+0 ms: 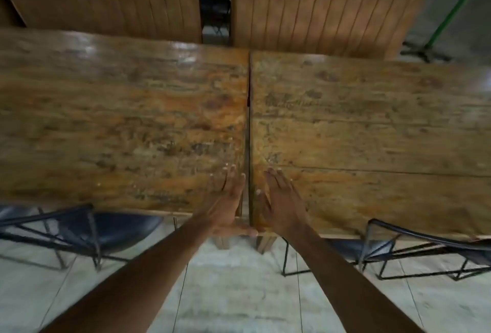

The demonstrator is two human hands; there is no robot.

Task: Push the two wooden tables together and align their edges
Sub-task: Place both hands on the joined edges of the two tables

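floor (239, 292): pale tiles | dark chairs (111, 229) | slatted benches (318, 11) behind

- The left wooden table (119, 125) fills the 9 o'clock half of the view: a worn, glossy, orange-brown plank top with dark mottling, lying level.
- The right wooden table (372, 133) fills the 3 o'clock half, with the same finish and long plank seams running from side to side.
- Their inner edges meet along a thin dark seam running from 12 toward 6 o'clock; they look touching or nearly so.
- The far edges are not flush: the left top's far corner sits slightly farther toward 12 o'clock than the right's.
- The near edges at 6 o'clock lie roughly in line.
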